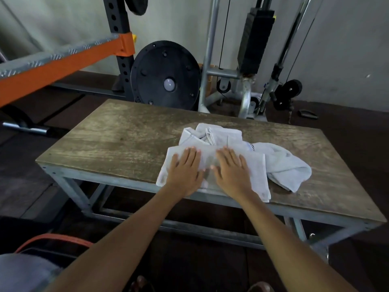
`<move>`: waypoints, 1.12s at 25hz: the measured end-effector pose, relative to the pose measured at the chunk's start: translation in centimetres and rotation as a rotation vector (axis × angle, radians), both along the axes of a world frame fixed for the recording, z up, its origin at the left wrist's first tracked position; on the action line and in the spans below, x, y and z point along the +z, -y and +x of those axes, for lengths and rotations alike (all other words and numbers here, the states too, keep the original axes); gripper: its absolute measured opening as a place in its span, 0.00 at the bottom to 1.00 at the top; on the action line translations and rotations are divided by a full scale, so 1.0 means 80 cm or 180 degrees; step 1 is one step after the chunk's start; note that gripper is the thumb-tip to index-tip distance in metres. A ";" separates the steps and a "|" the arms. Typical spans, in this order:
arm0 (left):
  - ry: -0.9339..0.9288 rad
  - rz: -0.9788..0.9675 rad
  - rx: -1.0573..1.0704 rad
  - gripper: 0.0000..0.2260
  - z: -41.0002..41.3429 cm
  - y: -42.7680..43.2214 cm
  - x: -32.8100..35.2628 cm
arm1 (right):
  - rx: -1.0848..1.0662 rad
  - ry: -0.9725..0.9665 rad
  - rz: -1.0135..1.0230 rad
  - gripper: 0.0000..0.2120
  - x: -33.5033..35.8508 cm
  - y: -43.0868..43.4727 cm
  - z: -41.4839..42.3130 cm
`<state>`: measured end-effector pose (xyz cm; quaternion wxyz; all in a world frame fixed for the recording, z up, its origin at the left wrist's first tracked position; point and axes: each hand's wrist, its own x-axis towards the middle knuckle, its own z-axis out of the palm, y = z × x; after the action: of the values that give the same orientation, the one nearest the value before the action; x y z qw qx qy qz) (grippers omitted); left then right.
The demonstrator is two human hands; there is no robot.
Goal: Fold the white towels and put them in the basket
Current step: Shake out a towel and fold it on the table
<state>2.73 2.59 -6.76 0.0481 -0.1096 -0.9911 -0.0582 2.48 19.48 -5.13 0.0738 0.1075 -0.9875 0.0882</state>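
Room: gym corner; a black weight plate (pixel 165 75), an orange-barred rack (pixel 63 66) and a cable machine (pixel 255 39) stand against a pale wall.
Table (pixel 117 140): worn wooden top on a grey metal frame.
Flat towel (pixel 255 171): lies at the near edge, right of centre; long axis runs side to side along that edge.
Heap (pixel 282 163): crumpled white towels touching it behind and to the right.
Hands: your left hand (pixel 185 173) and right hand (pixel 231 171) press side by side on the flat towel, fingers straight, pointing away from you, gripping nothing.
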 end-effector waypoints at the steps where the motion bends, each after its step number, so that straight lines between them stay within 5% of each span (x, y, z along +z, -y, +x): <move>1: 0.0047 -0.0069 0.0034 0.31 -0.004 0.007 -0.013 | 0.0038 0.0259 0.0155 0.29 -0.009 -0.004 -0.005; 10: 0.0356 0.0389 0.1150 0.27 0.020 0.113 -0.026 | -0.0745 0.0447 0.0810 0.45 -0.009 -0.059 -0.010; 13: -0.0090 0.1014 0.1695 0.22 0.054 0.130 -0.028 | -0.0450 -0.0198 0.0615 0.37 0.011 -0.019 -0.026; 16: -0.0781 0.2495 0.2430 0.16 0.071 0.096 -0.016 | 0.0405 -0.0407 0.0581 0.22 0.038 0.054 -0.061; 20: 0.0001 0.4328 0.2632 0.16 0.081 0.054 -0.003 | 0.1163 0.0347 0.0701 0.19 0.054 0.140 -0.102; 23: 0.0030 0.4507 0.2794 0.17 0.074 0.054 -0.005 | 0.0830 0.1186 0.1070 0.18 0.055 0.164 -0.127; 28: 0.0001 0.4520 0.2730 0.07 0.076 0.047 0.012 | 0.0761 0.1463 0.0476 0.14 0.078 0.156 -0.128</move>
<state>8.85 -1.18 -5.83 0.1237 0.3343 -0.6743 -0.6467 -7.80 6.98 1.10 -0.1714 0.2056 -0.9624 0.0452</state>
